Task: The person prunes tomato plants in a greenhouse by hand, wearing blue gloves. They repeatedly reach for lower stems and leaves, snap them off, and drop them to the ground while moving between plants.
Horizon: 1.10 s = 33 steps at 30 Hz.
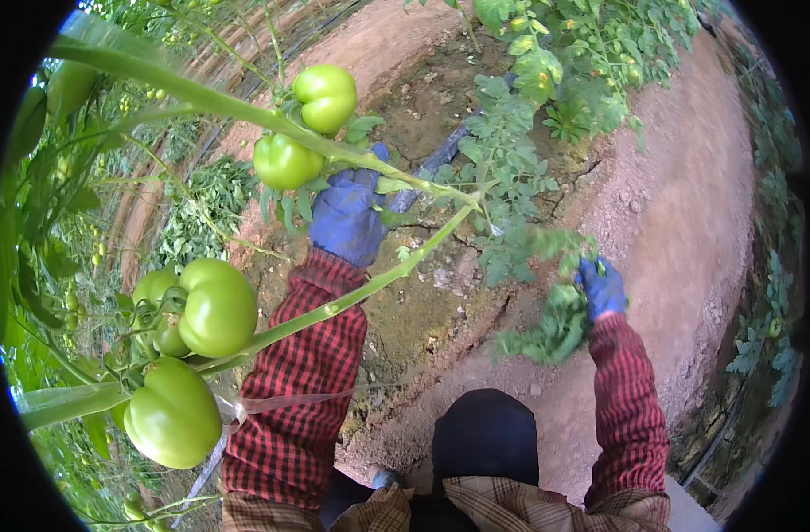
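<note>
My left hand (346, 216), in a blue glove, reaches behind a thick tomato stem (372, 159) and small leaves. The stem and green fruit partly cover its fingers, so its grip is unclear. Two green tomatoes (325, 98) hang just above and left of that hand. My right hand (602, 286), gloved in blue too, grips a bunch of tomato leaves (554, 326) that droops over the soil. Between the hands grows a leafy tomato shoot (501, 173). A lower stem (352, 299) crosses over my left sleeve.
Larger green tomatoes (217, 307) hang close at the left. A dark irrigation pipe (438, 159) runs along the cracked soil. Cut foliage (209, 206) lies in a heap beyond my left hand. Yellowing leaves (536, 63) stand at the top. A dirt path (684, 219) curves along the right.
</note>
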{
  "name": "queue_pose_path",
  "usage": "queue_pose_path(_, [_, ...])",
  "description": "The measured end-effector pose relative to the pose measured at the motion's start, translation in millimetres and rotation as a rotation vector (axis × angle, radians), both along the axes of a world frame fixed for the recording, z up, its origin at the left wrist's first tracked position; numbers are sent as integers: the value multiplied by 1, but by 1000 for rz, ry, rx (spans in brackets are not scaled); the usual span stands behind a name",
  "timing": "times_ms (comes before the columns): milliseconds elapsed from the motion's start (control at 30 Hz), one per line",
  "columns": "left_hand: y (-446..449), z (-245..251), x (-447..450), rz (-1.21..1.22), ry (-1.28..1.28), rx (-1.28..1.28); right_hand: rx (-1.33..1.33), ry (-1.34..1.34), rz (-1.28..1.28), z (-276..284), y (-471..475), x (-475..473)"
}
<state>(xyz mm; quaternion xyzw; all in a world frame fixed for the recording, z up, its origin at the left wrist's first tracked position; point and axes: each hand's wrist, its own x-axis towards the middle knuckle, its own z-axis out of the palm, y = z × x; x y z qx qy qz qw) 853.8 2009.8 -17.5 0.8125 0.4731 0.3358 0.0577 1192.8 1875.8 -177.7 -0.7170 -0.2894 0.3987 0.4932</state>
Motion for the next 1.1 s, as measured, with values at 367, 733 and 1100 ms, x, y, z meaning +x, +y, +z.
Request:
queue_pose_path(367, [9,-37,-10,245,-101,-10,221,-597,339,-36,-71,-21])
queue_pose_path(733, [-267,-64,-229,727,-174,-487,293,-888,752,210,-62,-58])
queue_pose_path(1100, [-459,109,-177,855,-269,-35,1043,449,1489,300,-218,-371])
